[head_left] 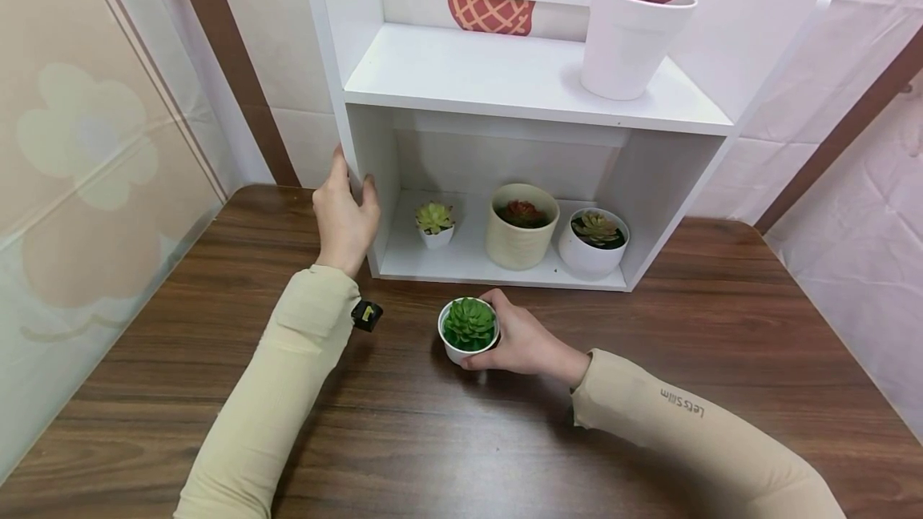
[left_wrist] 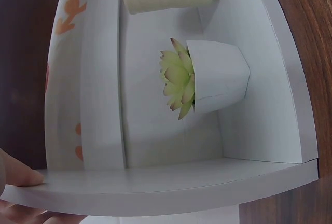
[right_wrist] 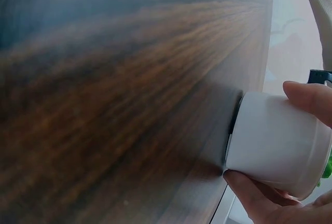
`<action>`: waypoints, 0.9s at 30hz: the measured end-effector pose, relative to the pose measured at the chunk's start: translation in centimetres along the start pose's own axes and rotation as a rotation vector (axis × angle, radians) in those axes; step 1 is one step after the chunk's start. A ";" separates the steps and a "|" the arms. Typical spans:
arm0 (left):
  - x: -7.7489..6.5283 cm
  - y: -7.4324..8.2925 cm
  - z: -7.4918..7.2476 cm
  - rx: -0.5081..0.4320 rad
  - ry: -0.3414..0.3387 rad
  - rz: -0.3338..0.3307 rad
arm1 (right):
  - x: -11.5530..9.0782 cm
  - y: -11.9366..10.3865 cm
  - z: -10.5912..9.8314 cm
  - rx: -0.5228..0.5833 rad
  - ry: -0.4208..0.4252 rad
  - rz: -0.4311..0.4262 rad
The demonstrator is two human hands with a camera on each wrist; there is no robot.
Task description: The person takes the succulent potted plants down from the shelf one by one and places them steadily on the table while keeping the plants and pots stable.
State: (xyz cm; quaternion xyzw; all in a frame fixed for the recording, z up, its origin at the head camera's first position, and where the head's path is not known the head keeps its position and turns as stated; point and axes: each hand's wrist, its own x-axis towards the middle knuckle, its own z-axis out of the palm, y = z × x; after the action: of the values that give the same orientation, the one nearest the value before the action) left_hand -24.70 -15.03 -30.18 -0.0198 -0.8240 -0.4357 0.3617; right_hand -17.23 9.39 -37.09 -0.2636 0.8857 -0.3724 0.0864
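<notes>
My right hand (head_left: 525, 338) holds a small white pot with a green succulent (head_left: 469, 325) in front of the shelf, thumb on the near side and fingers on the far side. In the right wrist view the white pot (right_wrist: 275, 143) stands close over the wooden tabletop, its base toward it. My left hand (head_left: 346, 219) grips the left side panel of the white shelf (head_left: 534, 112). The left wrist view shows its thumb (left_wrist: 21, 175) on the panel's inner face and its fingers beyond the edge.
Inside the lower compartment stand a small yellow-green succulent (head_left: 435, 224), a cream pot (head_left: 521, 239) with a reddish plant, and a round white pot (head_left: 593, 251). A tall white pot (head_left: 626, 42) with a red succulent is on the upper board. Everything rests on a brown wooden table (head_left: 425, 439).
</notes>
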 end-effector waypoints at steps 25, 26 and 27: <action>0.0 0.1 0.0 -0.004 -0.012 -0.011 | -0.3 -0.5 -0.8 0.001 -0.033 -0.025; 0.0 0.1 -0.1 -0.004 -0.012 -0.009 | -0.3 -0.5 -0.9 0.001 -0.033 -0.026; 0.0 0.1 -0.1 -0.004 -0.012 -0.007 | -0.3 -0.6 -1.0 0.000 -0.032 -0.027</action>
State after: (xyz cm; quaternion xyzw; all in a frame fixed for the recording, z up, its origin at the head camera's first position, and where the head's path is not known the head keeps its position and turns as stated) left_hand -24.59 -15.01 -30.11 -0.0201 -0.8252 -0.4387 0.3553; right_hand -17.07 9.80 -36.01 -0.2813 0.8805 -0.3695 0.0955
